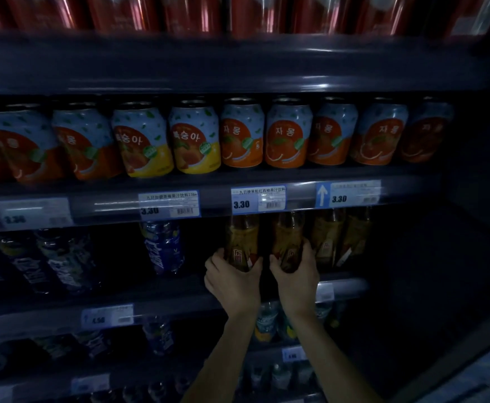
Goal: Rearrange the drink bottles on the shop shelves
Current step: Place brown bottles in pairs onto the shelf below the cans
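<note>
Amber tea bottles fill both grips — the left hand [232, 282] wraps one bottle [241, 242], the right hand [296, 276] wraps its neighbour [289, 239], both on the shelf [162, 295]; two more tea bottles [339, 237] stand just right of the grips.

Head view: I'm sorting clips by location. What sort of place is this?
Most likely a shop's drinks aisle: rows of juice cans, price tags on the shelf edges, and amber bottles being handled.

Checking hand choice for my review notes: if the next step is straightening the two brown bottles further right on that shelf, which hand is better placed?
Probably the right hand. It grips the brown bottle directly beside those two bottles; the left hand would have to cross over.
</note>
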The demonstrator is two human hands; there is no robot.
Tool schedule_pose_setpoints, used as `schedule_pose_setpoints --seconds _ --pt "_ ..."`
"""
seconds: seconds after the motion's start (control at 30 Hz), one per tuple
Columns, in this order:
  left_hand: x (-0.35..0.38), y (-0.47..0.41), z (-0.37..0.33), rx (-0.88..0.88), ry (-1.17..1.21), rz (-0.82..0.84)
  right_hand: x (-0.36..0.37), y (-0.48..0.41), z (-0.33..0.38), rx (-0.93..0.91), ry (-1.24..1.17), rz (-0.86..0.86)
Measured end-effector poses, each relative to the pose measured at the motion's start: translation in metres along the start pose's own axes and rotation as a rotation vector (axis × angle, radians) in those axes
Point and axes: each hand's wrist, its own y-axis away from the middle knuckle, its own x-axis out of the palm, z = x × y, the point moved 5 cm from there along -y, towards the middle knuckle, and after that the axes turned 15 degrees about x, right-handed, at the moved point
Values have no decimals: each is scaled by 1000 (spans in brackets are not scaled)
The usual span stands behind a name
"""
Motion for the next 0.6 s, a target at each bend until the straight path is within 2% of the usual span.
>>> schedule_pose_setpoints --seconds 0.1,0.3,0.6 --pt "-2 4 4 18 16 35 -1 4 -2 0 23 -13" --pt "-11 5 18 72 8 129 -5 16 -11 18 60 -149" --pt "-4 5 12 86 -25 51 5 12 -8 17 107 -147"
